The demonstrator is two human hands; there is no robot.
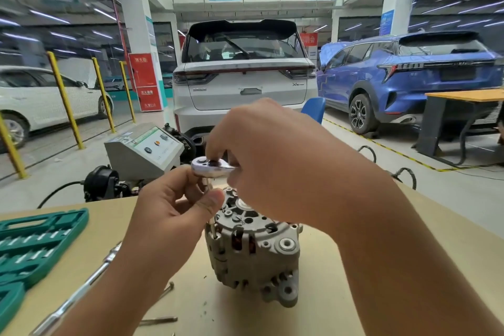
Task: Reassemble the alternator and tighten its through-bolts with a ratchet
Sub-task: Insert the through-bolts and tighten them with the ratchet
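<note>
The alternator point(253, 251) stands upright near the middle of a pale wooden counter point(341, 275) in a car workshop. Directly above it, the right hand point(275, 169) curls around a chrome ratchet point(211, 168), its grip holding the handle with a fingertip on the head. The left hand point(174, 207), just left of the alternator's top, pinches the socket shaft under the ratchet head between thumb and fingers. Left of the alternator a green socket case point(32, 243) lies open on the counter, with a long chrome extension bar point(81, 292) between them. Loose bolts point(161, 319) lie in front of the alternator. Behind it, beyond the counter edge, sits a grey test machine point(141, 150), then a white SUV point(242, 73), with a blue SUV point(409, 76) to the right and yellow posts point(65, 101) to the left.
</note>
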